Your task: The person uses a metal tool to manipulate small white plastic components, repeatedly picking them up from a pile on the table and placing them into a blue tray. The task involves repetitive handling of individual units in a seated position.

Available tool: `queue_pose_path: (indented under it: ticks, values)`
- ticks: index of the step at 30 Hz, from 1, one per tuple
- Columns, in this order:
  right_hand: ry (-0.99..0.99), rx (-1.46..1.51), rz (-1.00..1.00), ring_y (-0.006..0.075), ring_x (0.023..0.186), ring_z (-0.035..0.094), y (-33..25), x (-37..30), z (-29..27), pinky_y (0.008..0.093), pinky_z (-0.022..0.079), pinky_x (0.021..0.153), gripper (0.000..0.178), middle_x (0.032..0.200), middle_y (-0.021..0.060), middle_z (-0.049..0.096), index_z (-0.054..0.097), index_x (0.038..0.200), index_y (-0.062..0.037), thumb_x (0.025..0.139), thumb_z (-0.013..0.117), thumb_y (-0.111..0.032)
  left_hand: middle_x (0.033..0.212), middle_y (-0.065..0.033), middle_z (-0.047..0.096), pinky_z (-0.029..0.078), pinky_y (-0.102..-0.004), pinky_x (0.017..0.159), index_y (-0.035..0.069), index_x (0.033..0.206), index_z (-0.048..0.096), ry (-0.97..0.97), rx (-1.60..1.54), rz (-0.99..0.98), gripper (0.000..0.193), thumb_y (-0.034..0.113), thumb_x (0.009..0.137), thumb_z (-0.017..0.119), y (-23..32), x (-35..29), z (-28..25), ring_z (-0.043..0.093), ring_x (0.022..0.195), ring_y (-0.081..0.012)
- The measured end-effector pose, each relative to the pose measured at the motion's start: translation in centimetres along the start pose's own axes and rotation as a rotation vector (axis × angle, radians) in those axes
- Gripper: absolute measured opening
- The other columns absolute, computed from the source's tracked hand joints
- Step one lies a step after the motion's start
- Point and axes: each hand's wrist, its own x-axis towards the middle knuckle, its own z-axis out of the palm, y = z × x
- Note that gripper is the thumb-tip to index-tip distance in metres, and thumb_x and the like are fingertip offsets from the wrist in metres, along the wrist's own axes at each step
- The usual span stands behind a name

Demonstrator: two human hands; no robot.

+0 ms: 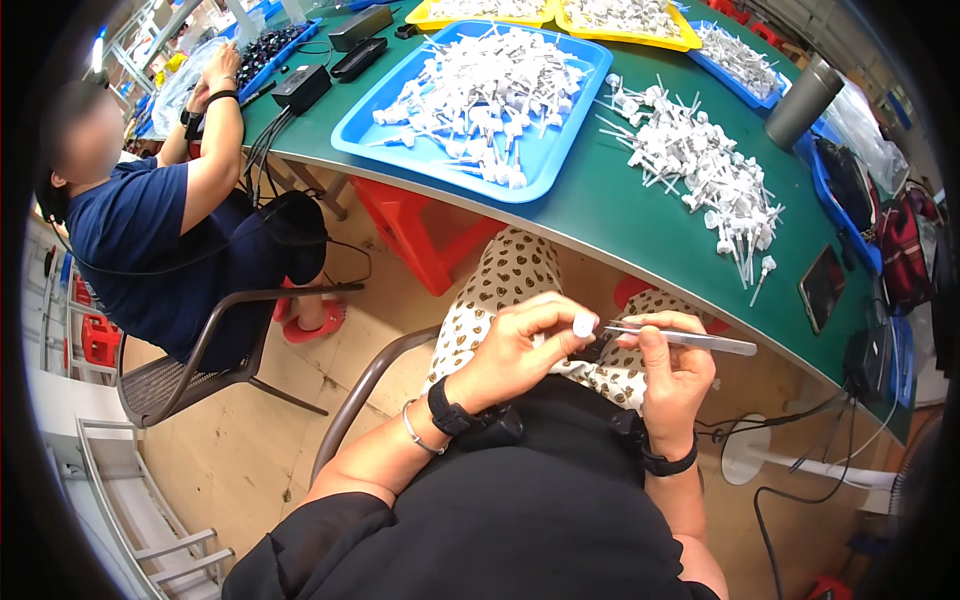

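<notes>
In front of my body, my left hand point(515, 348) pinches a small white round part point(583, 325) between thumb and fingertips. My right hand point(672, 372) is closed around a pair of silver metal tweezers point(718, 343). The tweezer tips point left and come close to the white part; whether they touch it I cannot tell. Both hands are above my lap, just short of the green table's point(570, 215) near edge. On the table beyond lies a loose pile of white stemmed parts point(690, 160). More of these fill a blue tray point(365, 148) to its left.
Yellow trays point(640, 40) of white parts stand at the back. A dark grey cylinder point(803, 103) and a phone point(822, 288) are on the right. At the left, a co-worker point(150, 215) in dark blue sits with raised hands. Red stools point(420, 235) stand under the table.
</notes>
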Motion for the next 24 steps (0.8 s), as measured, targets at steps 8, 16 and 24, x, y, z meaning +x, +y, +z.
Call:
queue_pose_path:
  ticks: [8, 16, 24]
  values:
    - [0.04, 0.029, -0.021, 0.0134, 0.079, 0.068, -0.9, 0.4, -0.6, 0.0256, 0.056, 0.075, 0.015, 0.096, 0.0112, 0.07, 0.06, 0.106, 0.003, 0.097, 0.065, -0.008, 0.111, -0.0158, 0.069, 0.05, -0.0368, 0.09, 0.002, 0.117, 0.069, 0.533, 0.639, 0.357, 0.03, 0.009, 0.087, 0.07, 5.7, 10.4, -10.6, 0.065, 0.099, -0.0267]
    - [0.045, 0.025, -0.035, 0.0134, 0.08, 0.067, -0.9, 0.8, -1.0, 0.0253, 0.056, 0.076, 0.015, 0.098, 0.0119, 0.07, 0.06, 0.108, 0.0035, 0.097, 0.064, -0.005, 0.114, -0.0154, 0.066, 0.047, -0.0406, 0.097, 0.002, 0.11, 0.067, 0.057, 0.901, 0.55, 0.029, 0.002, 0.081, 0.071, 3.9, 14.0, -2.5, 0.059, 0.11, -0.0334]
    - [0.088, -0.016, -0.063, 0.0147, 0.081, 0.066, -1.0, 0.8, -2.0, 0.0266, 0.054, 0.077, 0.011, 0.1, 0.0122, 0.067, 0.058, 0.108, 0.0028, 0.1, 0.059, -0.005, 0.084, -0.0077, 0.065, 0.049, -0.0363, 0.079, 0.009, 0.071, 0.07, -0.038, 1.311, 0.58, 0.008, 0.015, 0.07, 0.065, 1.0, 18.3, 5.1, 0.06, 0.089, -0.0261]
